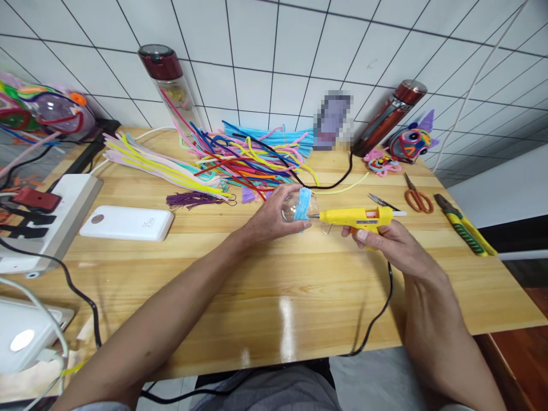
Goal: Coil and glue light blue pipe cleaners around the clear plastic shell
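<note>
My left hand (274,215) is closed round a clear, rounded plastic ball (290,210) with a light blue pipe cleaner band (303,204) across it. In my right hand (385,240) is a yellow hot glue gun (346,216), its grip held in the fingers. The metal nozzle points left and meets, or nearly meets, the blue band; contact is hard to make out. A white glue stick (399,213) pokes from the back of the gun, and its black cord (389,291) hangs down over the table's front edge.
Behind my hands lies a heap of coloured pipe cleaners (252,157). Orange-handled scissors (417,197), small snips (381,201) and green-yellow pliers (464,225) lie at right. A white power bank (127,223) and a power strip (64,217) are at left. A decorated ball figure (413,141) stands back right.
</note>
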`<control>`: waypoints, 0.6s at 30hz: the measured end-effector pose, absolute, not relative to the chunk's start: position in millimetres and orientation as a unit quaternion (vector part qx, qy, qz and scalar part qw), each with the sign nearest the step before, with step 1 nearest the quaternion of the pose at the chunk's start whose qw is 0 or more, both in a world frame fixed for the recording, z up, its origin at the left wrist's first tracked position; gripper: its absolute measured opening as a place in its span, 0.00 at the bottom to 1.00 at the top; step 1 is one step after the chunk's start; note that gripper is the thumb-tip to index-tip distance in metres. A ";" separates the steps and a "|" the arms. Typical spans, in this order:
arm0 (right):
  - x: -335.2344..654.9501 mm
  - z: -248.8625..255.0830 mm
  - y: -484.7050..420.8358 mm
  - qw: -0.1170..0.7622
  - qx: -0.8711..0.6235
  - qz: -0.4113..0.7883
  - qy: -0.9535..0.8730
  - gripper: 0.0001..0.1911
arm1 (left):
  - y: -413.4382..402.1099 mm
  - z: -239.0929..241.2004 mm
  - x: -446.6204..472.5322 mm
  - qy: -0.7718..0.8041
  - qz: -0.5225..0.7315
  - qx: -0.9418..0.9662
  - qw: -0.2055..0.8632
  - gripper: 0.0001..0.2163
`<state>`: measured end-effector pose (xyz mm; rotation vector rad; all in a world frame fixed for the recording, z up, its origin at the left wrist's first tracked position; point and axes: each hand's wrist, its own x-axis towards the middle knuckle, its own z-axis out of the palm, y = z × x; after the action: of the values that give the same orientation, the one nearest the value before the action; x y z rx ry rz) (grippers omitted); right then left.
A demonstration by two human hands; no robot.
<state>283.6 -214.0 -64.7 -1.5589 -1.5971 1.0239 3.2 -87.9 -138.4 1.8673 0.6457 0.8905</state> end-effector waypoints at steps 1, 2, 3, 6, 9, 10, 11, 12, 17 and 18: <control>283.2 -63.6 -214.0 0.334 -0.600 0.393 -0.611 0.25 | -87.9 -138.2 3.1 0.263 0.363 0.762 0.468 0.39; 282.9 -62.7 -214.0 0.332 -0.602 0.394 -0.610 0.26 | -87.9 -138.0 3.0 0.263 0.363 0.762 0.468 0.39; 282.7 -62.0 -214.0 0.331 -0.604 0.395 -0.608 0.26 | -87.9 -137.8 3.0 0.263 0.363 0.761 0.468 0.39; 282.6 -61.4 -214.1 0.330 -0.606 0.399 -0.604 0.27 | -88.0 -137.6 2.8 0.262 0.365 0.761 0.469 0.39; 283.4 -62.3 -214.6 0.333 -0.607 0.400 -0.600 0.28 | -88.1 -138.2 2.6 0.259 0.366 0.760 0.471 0.39; 283.9 -62.8 -214.8 0.333 -0.609 0.398 -0.600 0.29 | -88.0 -138.6 2.6 0.258 0.366 0.760 0.471 0.39; 284.4 -63.3 -214.9 0.332 -0.611 0.396 -0.600 0.29 | -87.9 -139.1 2.7 0.257 0.366 0.760 0.471 0.39; 284.9 -63.9 -215.0 0.329 -0.613 0.392 -0.601 0.29 | -87.7 -139.6 2.7 0.256 0.367 0.760 0.472 0.38; 285.5 -65.8 -214.7 0.322 -0.619 0.381 -0.606 0.32 | -87.0 -140.6 3.3 0.251 0.370 0.759 0.473 0.39; 285.2 -65.8 -214.6 0.323 -0.619 0.382 -0.606 0.32 | -87.0 -140.4 3.4 0.252 0.369 0.759 0.473 0.39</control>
<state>285.2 -214.6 -65.8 -1.6233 -1.5896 1.0038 3.4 -87.0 -140.4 1.8577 0.6160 0.9035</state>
